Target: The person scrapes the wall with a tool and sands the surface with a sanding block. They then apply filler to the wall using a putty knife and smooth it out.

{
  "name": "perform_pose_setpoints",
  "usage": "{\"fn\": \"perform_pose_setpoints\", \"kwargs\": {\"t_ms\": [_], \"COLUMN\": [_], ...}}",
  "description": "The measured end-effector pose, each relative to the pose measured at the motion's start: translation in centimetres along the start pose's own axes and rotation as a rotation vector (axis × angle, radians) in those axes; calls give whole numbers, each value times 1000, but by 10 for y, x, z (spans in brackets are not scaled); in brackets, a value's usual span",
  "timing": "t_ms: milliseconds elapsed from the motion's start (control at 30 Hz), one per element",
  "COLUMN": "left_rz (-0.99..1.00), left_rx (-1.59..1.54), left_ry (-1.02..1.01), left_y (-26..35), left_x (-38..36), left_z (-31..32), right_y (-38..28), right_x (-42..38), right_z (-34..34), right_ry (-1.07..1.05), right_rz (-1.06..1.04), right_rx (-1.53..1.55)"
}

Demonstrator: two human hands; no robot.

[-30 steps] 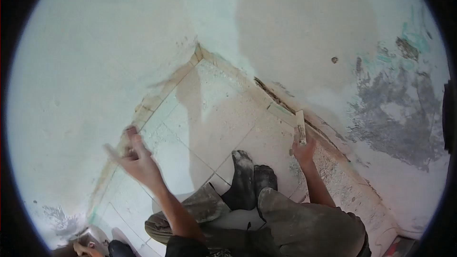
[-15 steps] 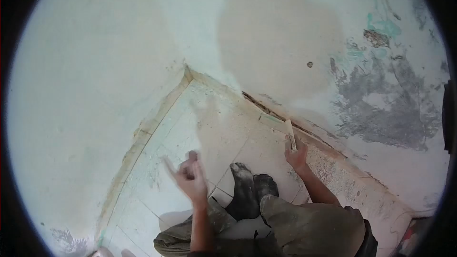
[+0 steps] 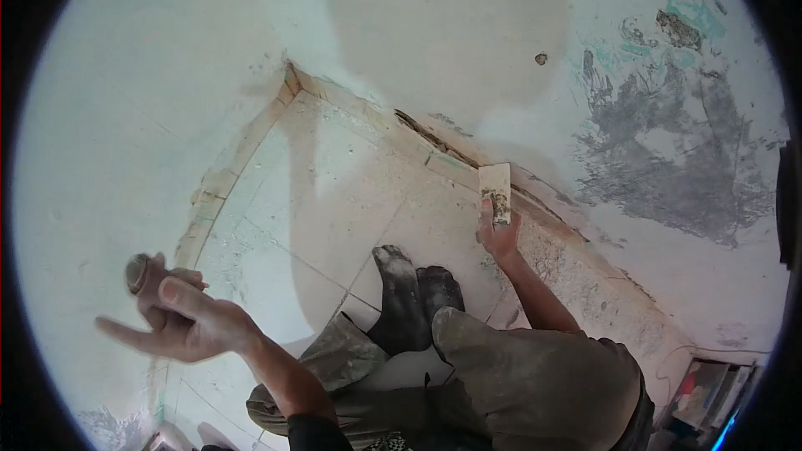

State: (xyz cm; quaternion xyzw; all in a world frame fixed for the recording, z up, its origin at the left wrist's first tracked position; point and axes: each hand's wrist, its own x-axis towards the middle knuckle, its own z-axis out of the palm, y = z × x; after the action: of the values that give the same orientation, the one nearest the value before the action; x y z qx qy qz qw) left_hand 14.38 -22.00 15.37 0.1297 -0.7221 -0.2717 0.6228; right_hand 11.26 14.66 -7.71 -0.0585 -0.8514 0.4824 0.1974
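Observation:
My right hand [image 3: 501, 234] grips a small cream rectangular tile piece [image 3: 494, 179] with rough grey-brown residue on its lower part. The piece is held upright close to the skirting strip [image 3: 455, 169] at the foot of the right wall. To the left, my left hand [image 3: 196, 317] is raised, with some fingers curled and one stretched out. A small rounded brownish end [image 3: 136, 273] shows at its curled fingers; I cannot make out what it is. Between the skirting and the wall runs a dark, broken gap [image 3: 434, 135].
My dusty dark socks [image 3: 401, 292] rest on the pale tiled floor [image 3: 326, 200], which has grit on it. The right wall has a grey rough patch [image 3: 660, 159] and a small hole [image 3: 541, 58]. Boxed items [image 3: 706, 397] stand at the lower right.
My left hand has swung left and up, away from my knees. My right hand has turned the tile piece so its broad face shows. The view has shifted.

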Motion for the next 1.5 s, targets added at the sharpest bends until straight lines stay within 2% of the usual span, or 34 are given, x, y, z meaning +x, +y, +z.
{"fn": "perform_pose_setpoints", "kwargs": {"t_ms": [33, 67, 133, 167, 200, 233, 300, 400, 433, 500, 567, 600, 633, 667, 700, 767, 867, 900, 967, 1033, 1067, 1133, 1200, 1233, 1300, 1333, 1400, 1433, 1467, 1500], "left_rz": [168, 164, 71, 56, 66, -77, -465, -626, -641, -416, -476, -523, -623, -618, -619, -635, -686, -684, -678, -548, -542, -700, -725, -762, -737, -718, -726, -731, -740, -866], "left_rx": [-110, -114, -115, -161, -127, -228, -120, -33, -26, 35, 30, 22, 7, 5, 2, -1, -33, -15, -2, 27, 27, 76, 48, 23, 10, 0, 16, 37, 40, -30], "left_ry": [25, 31, 55, 5, -49, -145, -402, -881, -876, -1029, -1014, -997, -961, -952, -922, -908, -823, -810, -776, -720, -711, -746, -757, -765, -752, -725, -699, -685, -683, -647], "left_y": [12, 20, 29, 26, 27, 15, 7, -20, -28, -46, -56, -61, -67, -70, -73, -70, -69, -75, -83, -88, -89, -89, -84, -82, -87, -89, -96, -98, -98, -98], "left_x": [7, 10, 13, 9, 1, -20, -67, -139, -161, -192, -199, -200, -204, -205, -205, -206, -205, -207, -209, -211, -212, -214, -211, -210, -212, -211, -209, -209, -207, -203], "left_z": [3, 5, 6, 6, 10, 11, 7, -22, -37, -58, -51, -47, -42, -38, -34, -34, -36, -39, -37, -38, -39, -39, -37, -37, -38, -38, -39, -42, -43, -42], "right_y": [1, -3, -9, -9, -7, -5, -2, 2, -4, -14, -23, -28, -32, -36, -38, -44, -73, -71, -73, -73, -72, -53, -12, -17, -42, -47, -54, -52, -46, -41], "right_x": [1, 3, 3, 2, 4, 6, 6, 4, 4, 5, -1, 2, 10, 23, 40, 71, 75, 71, 55, 28, 19, 29, 57, 61, 62, 59, 50, 42, 34, 28], "right_z": [1, 1, 0, 1, 3, 6, 7, 2, 0, -6, -15, -15, -12, -7, 2, 17, 31, 34, 27, 11, 4, 7, 25, 30, 47, 49, 50, 45, 36, 27], "right_ry": [-1, 1, 12, 10, 66, 124, 103, 44, 27, 2, 47, 40, 101, 168, 174, 50, -73, 24, 41, 78, 100, 135, 246, 247, 81, 80, 47, 36, 63, 95], "right_rz": [42, 35, 180, 188, 94, 0, -7, -3, 30, 58, -183, -183, -341, -501, -504, -526, -413, -464, -499, -550, -573, -597, -888, -882, -535, -539, -185, -185, -392, -599], "right_rx": [14, 11, 159, 159, 197, 234, 181, 144, 85, 22, -5, -5, 5, 17, 19, -266, -180, -120, -124, -138, -143, -142, -829, -834, -269, -270, 197, 192, -103, -398]}}
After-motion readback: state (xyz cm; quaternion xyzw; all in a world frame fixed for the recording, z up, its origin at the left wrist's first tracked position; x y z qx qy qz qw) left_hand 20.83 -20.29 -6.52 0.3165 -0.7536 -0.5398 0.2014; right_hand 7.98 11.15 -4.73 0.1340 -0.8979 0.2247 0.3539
